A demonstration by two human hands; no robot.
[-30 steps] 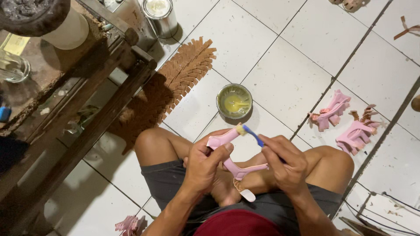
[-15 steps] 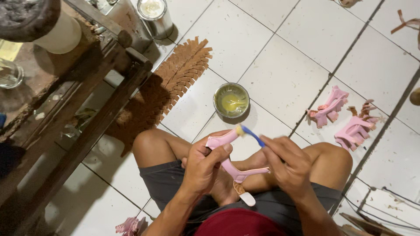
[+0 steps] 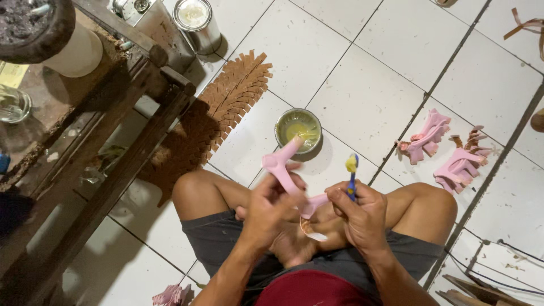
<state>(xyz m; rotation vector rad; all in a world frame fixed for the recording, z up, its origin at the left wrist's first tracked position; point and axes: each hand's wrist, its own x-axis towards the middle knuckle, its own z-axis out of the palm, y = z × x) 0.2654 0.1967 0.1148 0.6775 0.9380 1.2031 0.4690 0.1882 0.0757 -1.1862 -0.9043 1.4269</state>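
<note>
Pink Y-shaped strap [image 3: 290, 177] sits tilted in the left hand [image 3: 272, 207] over the lap; right hand [image 3: 362, 212] holds a blue brush [image 3: 352, 178] upright, yellow glue on its tip.

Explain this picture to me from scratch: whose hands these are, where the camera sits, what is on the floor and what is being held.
There is no machine here. A person sits cross-legged on a white tiled floor, and a camera worn on the head looks straight down at the lap. The left hand grips a pink Y-shaped sandal strap. The right hand holds a small blue-handled brush upright, its tip yellow. Ahead stands a small bowl of yellowish paste, probably glue. To the right lie more pink straps, to the left a fan of brown pieces, a metal can and a dark wooden table.
</note>
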